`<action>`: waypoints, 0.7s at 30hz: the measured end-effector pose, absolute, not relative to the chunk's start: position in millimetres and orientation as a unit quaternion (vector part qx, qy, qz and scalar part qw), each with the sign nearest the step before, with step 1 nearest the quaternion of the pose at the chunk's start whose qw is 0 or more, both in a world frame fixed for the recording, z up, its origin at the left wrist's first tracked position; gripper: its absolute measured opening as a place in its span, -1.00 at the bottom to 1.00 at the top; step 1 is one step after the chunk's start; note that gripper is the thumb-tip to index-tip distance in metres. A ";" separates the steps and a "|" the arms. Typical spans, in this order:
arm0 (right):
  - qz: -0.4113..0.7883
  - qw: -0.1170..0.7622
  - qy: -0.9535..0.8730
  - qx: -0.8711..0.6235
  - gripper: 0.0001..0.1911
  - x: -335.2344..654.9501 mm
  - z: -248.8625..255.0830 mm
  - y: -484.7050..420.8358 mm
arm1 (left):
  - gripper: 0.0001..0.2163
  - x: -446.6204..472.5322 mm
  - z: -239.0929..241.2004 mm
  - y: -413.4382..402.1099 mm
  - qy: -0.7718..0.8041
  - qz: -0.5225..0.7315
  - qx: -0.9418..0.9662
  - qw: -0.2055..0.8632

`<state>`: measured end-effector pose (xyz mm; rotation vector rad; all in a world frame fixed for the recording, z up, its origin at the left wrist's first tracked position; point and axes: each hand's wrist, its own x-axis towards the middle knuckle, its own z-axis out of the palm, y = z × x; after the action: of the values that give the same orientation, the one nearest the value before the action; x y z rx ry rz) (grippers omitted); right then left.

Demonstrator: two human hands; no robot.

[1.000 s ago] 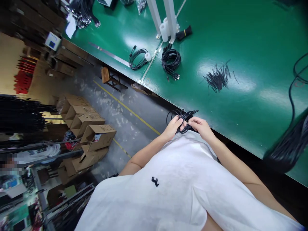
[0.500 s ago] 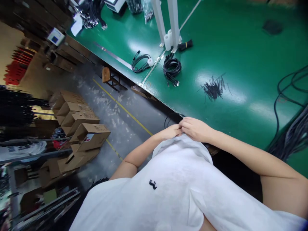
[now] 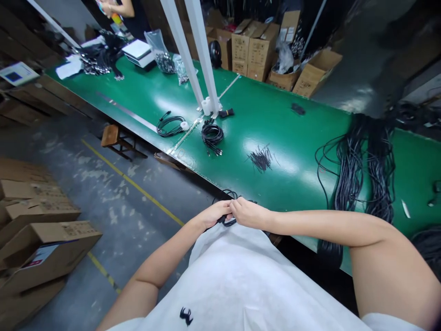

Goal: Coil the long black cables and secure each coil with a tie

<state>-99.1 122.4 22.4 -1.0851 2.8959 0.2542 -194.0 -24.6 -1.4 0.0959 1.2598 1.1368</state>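
Note:
My left hand [image 3: 214,214] and my right hand [image 3: 247,213] meet in front of my chest at the near edge of the green table [image 3: 296,170]. Both are closed on a small coil of black cable [image 3: 228,208], whose loops stick out above and below the fingers. Farther out on the table lie a bundled black cable coil [image 3: 212,135], a looser black cable [image 3: 169,125] beside a white tape roll [image 3: 185,125], and a pile of short black ties [image 3: 261,159].
A thick hank of black cables [image 3: 365,170] hangs over the table at the right. Two white posts [image 3: 193,55] rise from the table. Cardboard boxes [image 3: 41,239] stand on the floor at left, a wooden stool [image 3: 113,138] by the table, more boxes [image 3: 255,46] and another person [image 3: 120,9] behind.
My head has tilted up, so more of the table's far side and the boxes behind it show. Both hands stay together on the cable coil near my chest.

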 end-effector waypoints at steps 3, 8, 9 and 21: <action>0.076 0.060 0.934 -0.345 -0.63 -104.7 28.9 123.0 | -0.60 -196.4 4.2 -19.7 0.560 0.512 0.038 0.650; -0.086 0.192 0.953 -0.217 -0.69 -126.1 27.5 139.5 | -0.62 -200.9 1.2 -9.1 0.579 0.540 -0.007 0.611; -0.113 0.212 0.954 -0.180 -0.71 -131.1 25.4 143.8 | -0.61 -200.5 -2.7 -5.7 0.587 0.553 -0.032 0.591; -0.098 0.163 0.970 -0.154 -0.67 -149.3 16.8 170.5 | -0.65 -235.9 5.9 -11.3 0.816 0.304 0.475 0.131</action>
<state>-149.3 170.5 16.8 -0.4385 2.7653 -0.2782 -235.9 -11.3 5.9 1.3782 2.3678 0.8825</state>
